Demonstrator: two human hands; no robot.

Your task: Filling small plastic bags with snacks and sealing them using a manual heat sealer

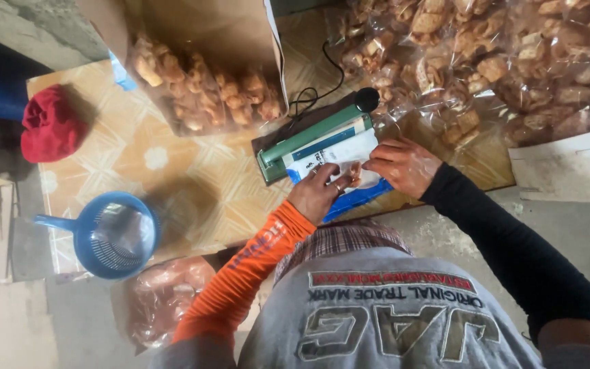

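A green and blue heat sealer [312,139] lies on the patterned floor mat [172,171] in front of me. My left hand [322,193], on the orange-sleeved arm, and my right hand [404,165], on the black-sleeved arm, both pinch a small clear plastic bag [354,171] with a pale snack piece inside. They hold it against the sealer's near edge, over its blue base. The bag's lower part is hidden by my fingers.
A cardboard box [240,27] holds a large bag of fried snacks [206,92] at the back. Several filled snack bags [507,61] pile up at the right. A blue strainer scoop [114,236], a red cloth [50,130], a pinkish bag [165,297] and the sealer's black cord [312,92] are nearby.
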